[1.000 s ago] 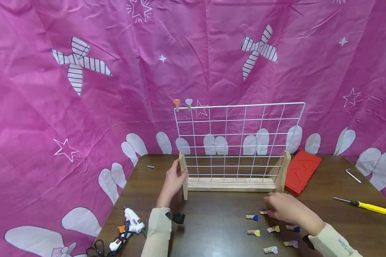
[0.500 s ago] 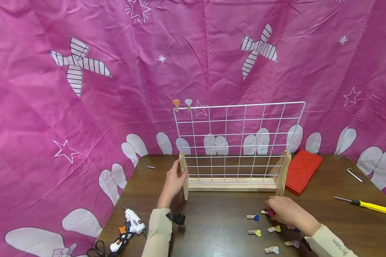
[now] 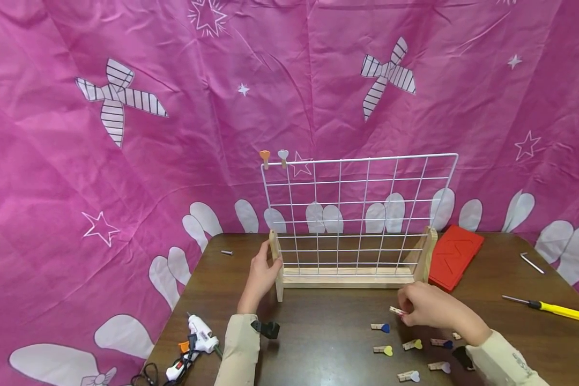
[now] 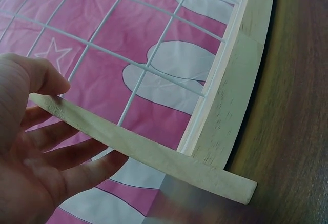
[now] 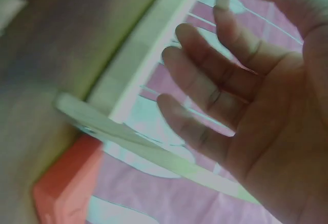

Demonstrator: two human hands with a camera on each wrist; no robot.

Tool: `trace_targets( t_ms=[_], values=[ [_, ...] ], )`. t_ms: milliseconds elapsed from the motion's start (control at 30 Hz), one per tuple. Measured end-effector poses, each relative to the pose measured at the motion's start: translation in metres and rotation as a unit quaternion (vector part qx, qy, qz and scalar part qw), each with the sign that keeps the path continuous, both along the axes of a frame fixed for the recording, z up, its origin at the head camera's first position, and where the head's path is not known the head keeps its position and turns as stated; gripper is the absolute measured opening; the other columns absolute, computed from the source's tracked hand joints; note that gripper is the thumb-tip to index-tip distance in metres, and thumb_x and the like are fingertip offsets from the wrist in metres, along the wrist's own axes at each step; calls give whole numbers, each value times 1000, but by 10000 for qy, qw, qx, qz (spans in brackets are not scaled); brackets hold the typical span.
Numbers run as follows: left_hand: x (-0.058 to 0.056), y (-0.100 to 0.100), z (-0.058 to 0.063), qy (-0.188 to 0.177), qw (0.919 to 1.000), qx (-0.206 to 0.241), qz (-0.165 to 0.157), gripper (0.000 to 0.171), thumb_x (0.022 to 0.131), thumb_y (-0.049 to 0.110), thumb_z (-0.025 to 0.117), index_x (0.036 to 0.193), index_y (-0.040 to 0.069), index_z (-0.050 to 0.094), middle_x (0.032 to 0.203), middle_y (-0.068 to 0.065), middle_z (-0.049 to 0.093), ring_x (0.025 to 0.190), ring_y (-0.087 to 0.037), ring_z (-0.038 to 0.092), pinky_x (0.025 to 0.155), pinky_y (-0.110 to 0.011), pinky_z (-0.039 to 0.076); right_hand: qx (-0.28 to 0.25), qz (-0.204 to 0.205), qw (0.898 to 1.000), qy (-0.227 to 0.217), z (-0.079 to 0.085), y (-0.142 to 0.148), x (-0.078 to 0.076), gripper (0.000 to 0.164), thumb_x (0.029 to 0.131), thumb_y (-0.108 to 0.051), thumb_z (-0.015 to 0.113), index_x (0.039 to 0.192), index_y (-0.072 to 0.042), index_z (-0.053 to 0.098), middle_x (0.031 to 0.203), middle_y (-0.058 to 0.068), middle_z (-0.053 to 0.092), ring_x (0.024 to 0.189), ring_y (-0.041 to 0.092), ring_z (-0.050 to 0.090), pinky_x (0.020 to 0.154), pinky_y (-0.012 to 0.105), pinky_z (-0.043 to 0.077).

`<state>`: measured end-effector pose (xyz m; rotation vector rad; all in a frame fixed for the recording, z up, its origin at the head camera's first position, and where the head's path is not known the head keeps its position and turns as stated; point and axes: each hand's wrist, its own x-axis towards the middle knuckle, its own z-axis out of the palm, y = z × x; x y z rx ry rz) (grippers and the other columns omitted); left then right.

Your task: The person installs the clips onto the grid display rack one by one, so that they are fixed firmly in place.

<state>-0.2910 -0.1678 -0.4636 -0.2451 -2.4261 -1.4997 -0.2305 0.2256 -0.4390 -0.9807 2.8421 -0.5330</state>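
Left hand grips the left wooden upright of the wire grid stand on the table while right hand pinches a small wooden clothespin just in front, which could slip from so light a pinch.

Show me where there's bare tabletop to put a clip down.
Bare wood lies between the wooden stand, the left hand and the loose clips; also between the red box and the screwdriver. It is crowded under the right hand.
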Motion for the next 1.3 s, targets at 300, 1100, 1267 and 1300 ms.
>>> trace_targets(
  t_ms=[300, 1100, 1267, 1300],
  values=[
    [-1, 1, -1, 140, 9999, -93, 40, 51, 88, 11, 57, 136, 11, 39, 126, -16, 53, 115, -30, 51, 87, -47, 46, -465, 199, 9963, 688, 46, -8, -3, 20, 69, -14, 72, 70, -27, 56, 64, -20, 49, 58, 0, 44, 51, 19, 37],
    [2, 1, 4, 220, 9996, -179, 84, 51, 87, 10, 57, 135, 11, 40, 123, -16, 56, 114, -28, 52, 88, -46, 46, -1529, 943, 9415, 2852, 217, -101, -19, 14, 84, 1, 61, 94, -8, 59, 86, -1, 61, 82, 12, 58, 72, 32, 48],
    [3, 1, 2, 142, 9998, -158, 56, 53, 88, 10, 56, 137, 12, 38, 123, -16, 55, 113, -28, 53, 85, -46, 48, -1793, 691, 9287, 3170, 243, -128, -34, 10, 84, 1, 61, 91, -6, 60, 89, 1, 58, 87, 17, 54, 74, 34, 45],
    [3, 1, 2, 150, 9997, -166, 56, 53, 88, 10, 56, 137, 12, 38, 123, -17, 55, 112, -28, 53, 84, -46, 48, -1823, 626, 9274, 3206, 247, -134, -37, 9, 84, 0, 61, 90, -6, 60, 91, 2, 58, 88, 18, 52, 73, 34, 44]
  ],
)
